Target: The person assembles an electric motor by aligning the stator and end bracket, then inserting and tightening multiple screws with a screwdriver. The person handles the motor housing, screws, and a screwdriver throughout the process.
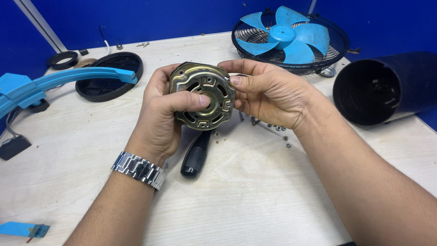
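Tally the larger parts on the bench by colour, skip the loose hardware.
Blue: 3 - plastic fan blade, curved plastic arm, small flat plastic piece
Black: 4 - cylindrical housing, round cover, rubber ring, ribbed tool handle
Brass-coloured: 1 - round metal motor, held in both hands
Total: 8

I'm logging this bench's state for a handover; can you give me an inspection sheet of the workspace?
Surface: pale wooden table, scuffed, specks of debris.
Job's things: round brass-coloured metal motor housing, held up in both hands.
Clutter: black-handled screwdriver; loose nuts; blue fan blade in black wire grille; black cylindrical cover; blue curved plastic arm; black rings.
Hands: left hand thumb across housing centre; right hand grips its edge.
Cables: dark cable to black box.
Surroundings: blue partition walls.
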